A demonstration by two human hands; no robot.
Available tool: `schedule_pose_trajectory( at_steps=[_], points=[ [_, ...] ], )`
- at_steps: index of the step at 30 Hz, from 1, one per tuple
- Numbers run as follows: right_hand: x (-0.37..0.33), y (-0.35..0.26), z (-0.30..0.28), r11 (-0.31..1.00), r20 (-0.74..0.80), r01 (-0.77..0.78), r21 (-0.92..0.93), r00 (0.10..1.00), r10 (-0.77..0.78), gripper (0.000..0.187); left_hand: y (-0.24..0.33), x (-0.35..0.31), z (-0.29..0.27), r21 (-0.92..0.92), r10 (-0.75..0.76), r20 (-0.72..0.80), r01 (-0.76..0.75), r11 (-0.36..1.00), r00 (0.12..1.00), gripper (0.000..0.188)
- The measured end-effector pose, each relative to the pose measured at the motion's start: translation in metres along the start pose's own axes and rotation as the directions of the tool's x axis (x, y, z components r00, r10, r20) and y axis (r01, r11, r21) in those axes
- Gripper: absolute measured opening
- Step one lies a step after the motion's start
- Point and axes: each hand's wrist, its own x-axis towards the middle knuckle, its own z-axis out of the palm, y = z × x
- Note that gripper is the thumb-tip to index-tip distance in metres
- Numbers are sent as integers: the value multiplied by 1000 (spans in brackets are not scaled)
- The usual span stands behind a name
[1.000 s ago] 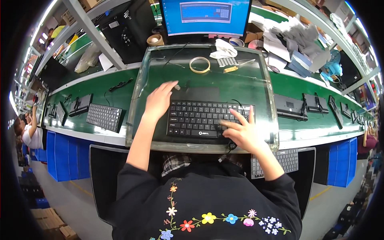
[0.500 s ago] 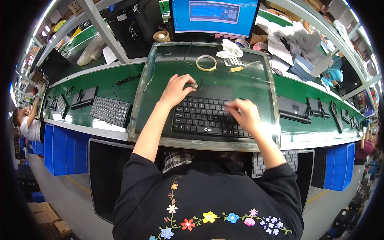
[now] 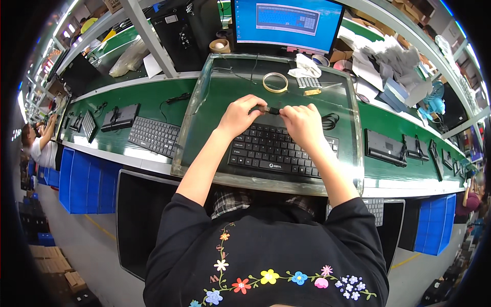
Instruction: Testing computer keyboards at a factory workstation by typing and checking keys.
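A black keyboard (image 3: 271, 152) lies on the glass-like work mat (image 3: 204, 171) in front of me. Just above its upper edge my hands meet over two small cable ends. My left hand (image 3: 239, 116) is closed in a pinch on a small USB connector (image 3: 262, 108). Opposite it, my right hand (image 3: 304, 125) pinches a dark plug (image 3: 274, 110), and the two pieces touch end to end; how far one sits in the other I cannot tell. A coiled black cable (image 3: 330, 121) rests on the mat beside my right hand.
A monitor (image 3: 286, 25) stands at the back, showing a keyboard picture. A tape roll (image 3: 275, 82) and white cloth (image 3: 306, 66) lie toward the mat's far side. More keyboards (image 3: 153, 135) line the green bench left and right. Blue bins (image 3: 87, 181) stand below.
My right hand has left the keyboard's upper right keys and moved up and left to meet the left hand. It now pinches a plug. The coiled cable has come into sight.
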Motion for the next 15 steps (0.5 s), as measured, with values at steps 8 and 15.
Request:
schedule_pose_trajectory(
  at_steps=[8, 15],
  points=[
    [10, -6, 2, 998, 146, -68, -12, 987, 69, 7, -4, 1, 18, 239, 255, -123, -221, 946, 959, 20],
    [-34, 7, -6, 970, -99, -243, 14, 965, 243, 37, -28, -13, -2, 379, -171, 20, 150, 913, 985, 27]
  ],
)
